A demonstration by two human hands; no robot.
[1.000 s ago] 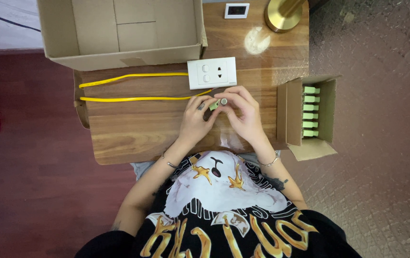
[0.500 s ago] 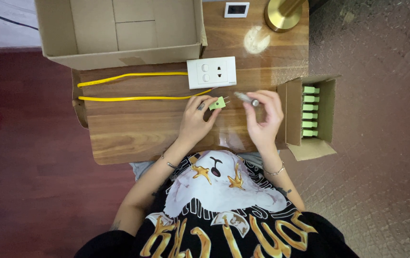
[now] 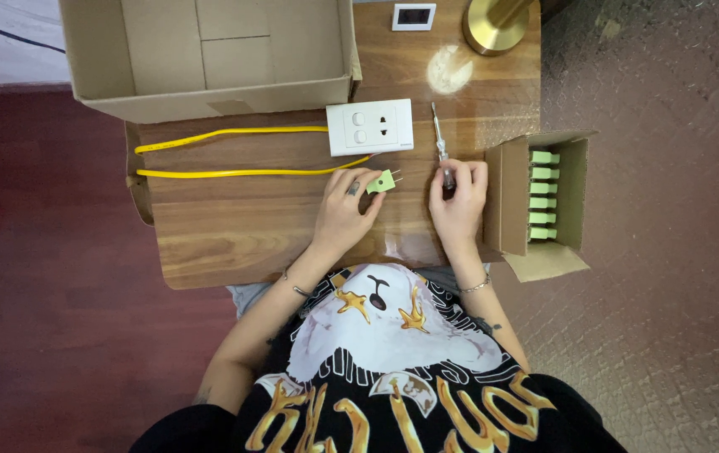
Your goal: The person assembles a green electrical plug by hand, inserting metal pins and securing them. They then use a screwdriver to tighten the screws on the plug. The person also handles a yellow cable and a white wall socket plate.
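Green plug (image 3: 382, 181) with two metal prongs sits pinched in the fingers of your left hand (image 3: 344, 210) at the frame's centre, on the yellow cable (image 3: 242, 173). Your right hand (image 3: 457, 201) closes around a screwdriver (image 3: 441, 155) on the wooden table (image 3: 233, 235), just left of the small cardboard box (image 3: 510, 197).

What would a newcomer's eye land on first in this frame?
Probably the bright yellow cable running across the wooden table to the small green plug pinched in the left hand. The right hand grips a screwdriver beside a small carton of green plugs. A white socket plate lies just beyond the hands.
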